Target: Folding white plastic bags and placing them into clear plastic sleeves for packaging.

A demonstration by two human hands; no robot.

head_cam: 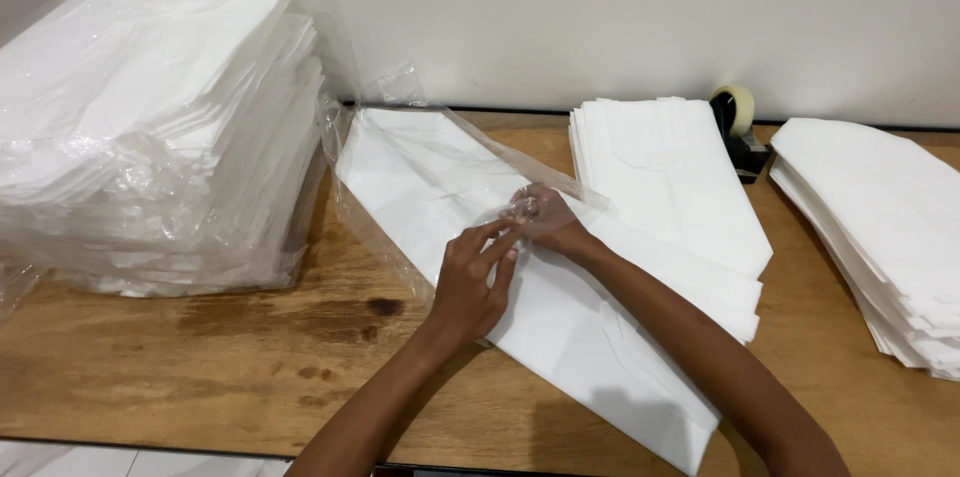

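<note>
Both forearms reach in from the lower edge and meet over the middle of the wooden counter [200, 367]. The left hand [470, 287] pinches the edge of a clear plastic sleeve [400, 162] with its fingers [497, 242]. The right hand [545, 220] lies inside that film, fingers curled on it. The sleeve half covers a flat folded white fabric piece [560, 317] lying slantwise. A tall wrapped white stack [150, 127] stands left; two unwrapped white stacks [660, 177] [880, 227] and a tape dispenser [738, 127] stand right.

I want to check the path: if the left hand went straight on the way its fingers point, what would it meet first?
The left hand points up-right, at the right hand just ahead, holding the clear plastic sleeve over the folded white item. Depth is unclear, but they look nearly touching.
</note>
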